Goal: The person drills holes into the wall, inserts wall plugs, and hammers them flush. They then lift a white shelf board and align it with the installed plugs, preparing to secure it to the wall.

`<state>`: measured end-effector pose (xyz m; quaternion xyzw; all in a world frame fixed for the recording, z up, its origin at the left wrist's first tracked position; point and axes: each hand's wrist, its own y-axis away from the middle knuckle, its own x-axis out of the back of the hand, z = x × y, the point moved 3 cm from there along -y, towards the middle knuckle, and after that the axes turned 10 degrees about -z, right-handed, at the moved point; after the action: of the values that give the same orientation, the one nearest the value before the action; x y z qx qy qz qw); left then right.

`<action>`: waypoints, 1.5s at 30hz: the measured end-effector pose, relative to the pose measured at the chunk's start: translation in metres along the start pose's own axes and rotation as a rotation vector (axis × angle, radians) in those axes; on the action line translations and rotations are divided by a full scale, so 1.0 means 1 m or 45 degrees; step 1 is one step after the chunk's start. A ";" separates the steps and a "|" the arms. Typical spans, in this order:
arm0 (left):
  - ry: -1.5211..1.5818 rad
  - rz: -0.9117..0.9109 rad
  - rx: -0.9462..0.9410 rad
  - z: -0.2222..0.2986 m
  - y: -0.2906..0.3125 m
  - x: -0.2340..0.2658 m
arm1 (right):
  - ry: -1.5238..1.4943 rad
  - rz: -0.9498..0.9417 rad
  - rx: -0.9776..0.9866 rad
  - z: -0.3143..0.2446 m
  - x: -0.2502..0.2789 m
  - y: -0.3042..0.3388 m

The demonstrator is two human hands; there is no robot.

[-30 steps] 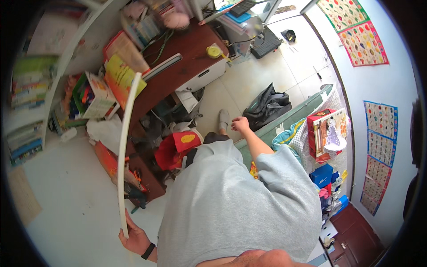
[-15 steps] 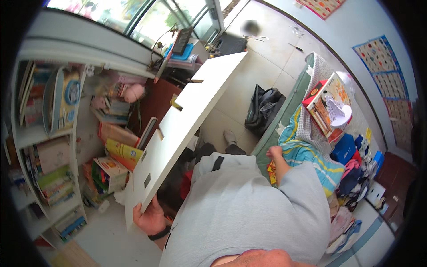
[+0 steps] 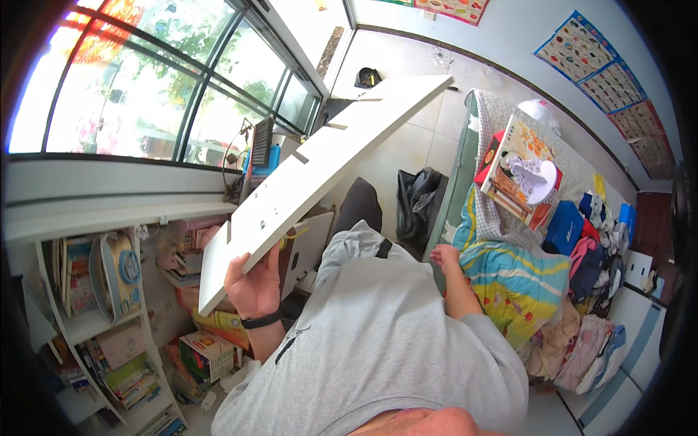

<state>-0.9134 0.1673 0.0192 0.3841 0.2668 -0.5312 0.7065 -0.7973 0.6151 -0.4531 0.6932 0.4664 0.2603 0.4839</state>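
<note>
My left hand (image 3: 254, 283), with a dark band at its wrist, grips the near lower end of a long white board (image 3: 313, 171). The fingers wrap round its edge. Slanting up and away to the right, the board has several notches along its far side and small holes in its face. Its far end is raised over the tiled floor. Beside the bed's green edge hangs my right hand (image 3: 445, 256), holding nothing, its fingers loosely apart. A striped blue and yellow quilt (image 3: 509, 265) lies right next to it.
A white bookshelf (image 3: 142, 305) with books stands at the left under a window (image 3: 182, 87). On the floor sits a black bag (image 3: 419, 200) against the bed. The bed carries a box stack (image 3: 516, 174) and piled clothes (image 3: 582, 341). White cabinet panels (image 3: 309, 251) stand below the board.
The board has swung up and to the right, and my left hand rose with it. One leg has stepped forward. My right hand stays by the bed, its fingers looser than before.
</note>
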 end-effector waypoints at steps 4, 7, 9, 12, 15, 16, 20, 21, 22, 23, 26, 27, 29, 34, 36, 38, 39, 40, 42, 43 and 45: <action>-0.038 0.040 0.070 -0.029 -0.088 -0.041 | -0.022 -0.079 0.077 -0.084 -0.050 -0.035; -0.048 0.127 0.213 -0.059 -0.172 -0.068 | -0.007 -0.085 0.105 -0.148 -0.062 -0.072; -0.011 0.164 0.312 -0.080 -0.228 -0.086 | 0.032 -0.014 -0.036 -0.187 -0.056 -0.087; 0.055 0.238 0.435 -0.106 -0.305 -0.101 | 0.204 -0.046 0.052 -0.252 -0.046 -0.103; 0.014 0.247 0.445 -0.120 -0.369 -0.133 | 0.225 0.065 0.240 -0.326 -0.035 -0.111; 0.008 0.237 0.459 -0.125 -0.389 -0.140 | 0.165 0.101 0.270 -0.349 -0.034 -0.113; 0.032 0.267 0.489 -0.147 -0.463 -0.152 | 0.071 0.217 0.287 -0.426 -0.038 -0.122; 0.032 0.309 0.478 -0.154 -0.478 -0.158 | 0.089 0.241 0.266 -0.445 -0.042 -0.127; 0.035 0.352 0.462 -0.161 -0.492 -0.163 | 0.113 0.229 0.270 -0.462 -0.045 -0.139; 0.043 0.417 0.436 -0.167 -0.503 -0.161 | 0.151 0.218 0.272 -0.481 -0.045 -0.149; 0.014 0.523 0.395 -0.192 -0.543 -0.169 | 0.183 0.156 0.202 -0.540 -0.052 -0.184; 0.024 0.546 0.379 -0.202 -0.555 -0.168 | 0.132 0.115 0.164 -0.550 -0.047 -0.217; -0.024 0.603 0.327 -0.224 -0.574 -0.173 | 0.247 0.050 0.075 -0.573 -0.037 -0.276; -0.105 0.870 0.259 -0.285 -0.632 -0.162 | 1.048 0.030 0.146 -0.622 -0.010 -0.463; -0.106 0.931 0.339 -0.300 -0.653 -0.156 | 1.368 0.043 0.271 -0.631 -0.004 -0.522; -0.160 1.031 0.314 -0.326 -0.675 -0.150 | 1.511 0.088 0.317 -0.661 -0.005 -0.599; -0.196 1.037 0.325 -0.338 -0.687 -0.146 | 1.597 0.135 0.309 -0.668 -0.004 -0.632; -0.189 1.052 0.359 -0.343 -0.695 -0.139 | 1.563 0.169 0.223 -0.675 -0.005 -0.662; -0.216 1.191 0.312 -0.356 -0.705 -0.121 | 1.620 0.241 0.158 -0.695 -0.005 -0.726; -0.231 1.237 0.311 -0.358 -0.713 -0.108 | 1.690 0.287 0.166 -0.704 -0.005 -0.759; -0.212 1.365 0.300 -0.371 -0.714 -0.094 | 1.892 0.331 0.192 -0.725 -0.019 -0.816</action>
<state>-1.6116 0.4241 -0.3009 0.4993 -0.0842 -0.1522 0.8488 -1.7169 0.9872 -0.9100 0.4162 0.6007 0.6814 -0.0408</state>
